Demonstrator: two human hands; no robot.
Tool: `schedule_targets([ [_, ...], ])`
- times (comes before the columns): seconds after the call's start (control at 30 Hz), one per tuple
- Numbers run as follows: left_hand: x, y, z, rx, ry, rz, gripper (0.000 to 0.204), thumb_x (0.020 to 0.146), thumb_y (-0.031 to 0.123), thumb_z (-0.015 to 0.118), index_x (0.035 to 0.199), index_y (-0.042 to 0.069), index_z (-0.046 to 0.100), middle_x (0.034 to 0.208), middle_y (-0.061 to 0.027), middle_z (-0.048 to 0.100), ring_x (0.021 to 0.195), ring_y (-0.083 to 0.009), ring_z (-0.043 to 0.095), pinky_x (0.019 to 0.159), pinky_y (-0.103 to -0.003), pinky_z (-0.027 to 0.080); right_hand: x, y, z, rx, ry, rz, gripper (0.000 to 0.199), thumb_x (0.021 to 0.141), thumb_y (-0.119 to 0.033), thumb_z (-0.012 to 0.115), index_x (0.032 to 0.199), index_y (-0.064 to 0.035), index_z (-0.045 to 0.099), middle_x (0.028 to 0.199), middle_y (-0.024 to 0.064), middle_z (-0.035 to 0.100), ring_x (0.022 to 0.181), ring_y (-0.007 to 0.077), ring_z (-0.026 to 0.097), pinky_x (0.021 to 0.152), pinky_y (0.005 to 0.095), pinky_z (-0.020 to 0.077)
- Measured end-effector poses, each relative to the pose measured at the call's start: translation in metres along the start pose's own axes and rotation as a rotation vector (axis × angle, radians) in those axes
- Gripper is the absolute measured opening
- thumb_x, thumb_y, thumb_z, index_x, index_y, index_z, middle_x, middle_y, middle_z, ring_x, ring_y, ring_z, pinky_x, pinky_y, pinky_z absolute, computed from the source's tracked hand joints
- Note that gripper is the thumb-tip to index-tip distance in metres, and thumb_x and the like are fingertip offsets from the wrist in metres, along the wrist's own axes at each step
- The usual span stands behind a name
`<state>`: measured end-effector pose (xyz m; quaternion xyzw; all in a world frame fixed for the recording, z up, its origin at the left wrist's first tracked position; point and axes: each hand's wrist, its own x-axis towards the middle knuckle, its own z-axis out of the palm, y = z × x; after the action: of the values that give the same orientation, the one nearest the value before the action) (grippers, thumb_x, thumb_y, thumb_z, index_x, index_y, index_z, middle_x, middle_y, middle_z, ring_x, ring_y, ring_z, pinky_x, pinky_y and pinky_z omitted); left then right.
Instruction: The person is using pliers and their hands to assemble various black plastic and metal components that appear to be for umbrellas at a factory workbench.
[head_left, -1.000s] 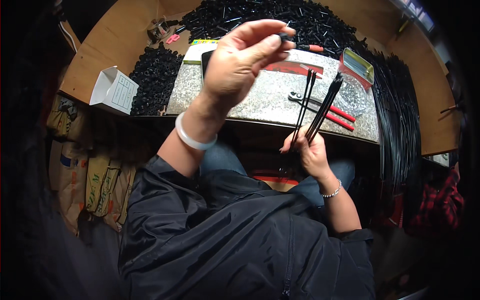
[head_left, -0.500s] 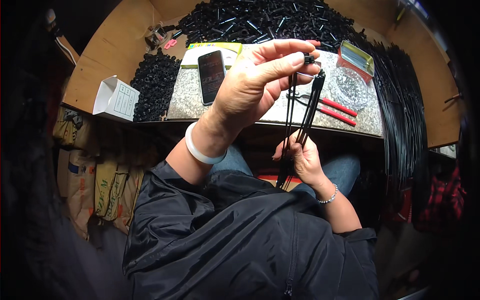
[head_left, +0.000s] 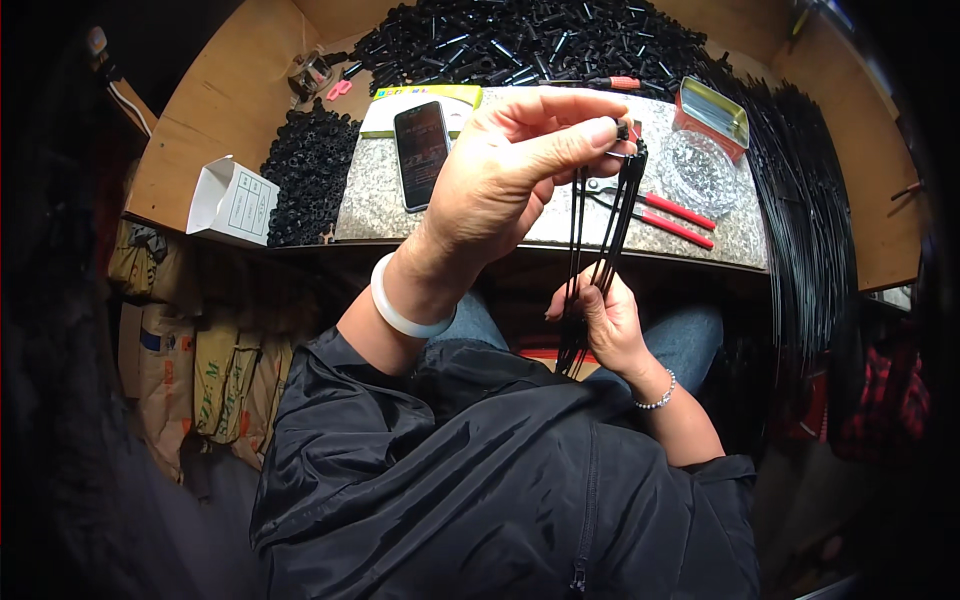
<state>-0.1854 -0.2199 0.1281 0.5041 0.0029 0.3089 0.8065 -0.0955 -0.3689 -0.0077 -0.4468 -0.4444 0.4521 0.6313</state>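
Note:
Over the worktop, my left hand [head_left: 500, 165] pinches a small black plastic piece [head_left: 622, 129] between thumb and fingers. Just right of its fingertips are the upper ends of a bundle of thin black rods [head_left: 627, 190], which look like umbrella ribs. A short bit of thin wire shows between the piece and the rod tips. Lower down, in front of the worktop's edge, my right hand [head_left: 615, 325] is closed round the rods. A few rods hang apart from the rest, under the left fingers; their upper ends are hidden.
Red-handled pliers [head_left: 675, 220] lie on the stone slab [head_left: 375, 220], near a glass dish [head_left: 697, 172], a tin [head_left: 712, 115] and a phone [head_left: 423, 155]. Black plastic parts [head_left: 530, 45] are heaped behind; long black rods [head_left: 800, 220] hang over the edge at right. A white box [head_left: 235, 203] stands left.
My left hand has moved slightly right and down with the small black piece, closer to the rod tips. The right hand keeps its hold in nearly the same place.

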Motion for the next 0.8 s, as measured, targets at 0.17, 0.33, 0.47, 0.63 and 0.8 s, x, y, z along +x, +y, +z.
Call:
schedule_targets([
  [0.17, -0.005, 0.001, 0.003, 0.221, -0.053, 0.087, 0.033, 0.081, -0.002, 0.063, 0.114, -0.004, 0.057, 0.103, -0.0129, 0.062, 0.093, -0.0167, 0.061, 0.083, -0.027, 0.051, 0.0, -0.004, 0.003, -0.035, -0.012, 0.006, 0.034, 0.093, -0.038, 0.044, 0.092, -0.0042, 0.041, 0.076, 0.0107, 0.06, 0.07, 0.0138, 0.058, 0.067, 0.0252, 0.0479],
  [0.33, -0.012, 0.001, 0.009, 0.276, -0.011, 0.178, 0.035, 0.077, -0.01, 0.064, 0.111, -0.005, 0.058, 0.105, -0.0131, 0.062, 0.097, -0.0176, 0.06, 0.086, -0.029, 0.049, -0.001, -0.008, 0.006, -0.06, -0.002, 0.028, 0.028, 0.095, -0.032, 0.045, 0.091, -0.0051, 0.042, 0.076, 0.0091, 0.061, 0.069, 0.012, 0.058, 0.065, 0.0231, 0.0461],
  [0.47, -0.014, 0.002, 0.014, 0.322, -0.005, 0.22, 0.032, 0.078, -0.01, 0.063, 0.109, -0.006, 0.059, 0.102, -0.0128, 0.061, 0.097, -0.0172, 0.059, 0.086, -0.027, 0.048, -0.002, -0.01, 0.007, -0.083, 0.0, 0.043, 0.027, 0.095, -0.032, 0.045, 0.091, -0.0053, 0.043, 0.075, 0.0087, 0.061, 0.069, 0.0115, 0.057, 0.065, 0.0227, 0.0456],
  [0.63, -0.019, 0.007, 0.019, 0.357, 0.021, 0.241, 0.029, 0.077, -0.011, 0.062, 0.106, -0.006, 0.06, 0.098, -0.0113, 0.061, 0.091, -0.0146, 0.06, 0.081, -0.024, 0.048, 0.001, -0.014, 0.01, -0.039, 0.037, 0.0, 0.025, 0.092, -0.027, 0.053, 0.091, -0.0027, 0.049, 0.081, 0.0059, 0.062, 0.075, 0.0094, 0.058, 0.07, 0.0234, 0.0471],
  [0.8, -0.025, 0.014, 0.026, 0.463, 0.049, 0.161, 0.025, 0.077, -0.007, 0.063, 0.101, -0.003, 0.065, 0.096, -0.0086, 0.061, 0.08, -0.0077, 0.057, 0.068, -0.017, 0.044, 0.022, -0.053, 0.002, 0.249, -0.13, -0.131, 0.036, 0.091, -0.033, 0.052, 0.106, 0.0, 0.048, 0.1, 0.0152, 0.059, 0.092, 0.0198, 0.059, 0.083, 0.0336, 0.0491],
])
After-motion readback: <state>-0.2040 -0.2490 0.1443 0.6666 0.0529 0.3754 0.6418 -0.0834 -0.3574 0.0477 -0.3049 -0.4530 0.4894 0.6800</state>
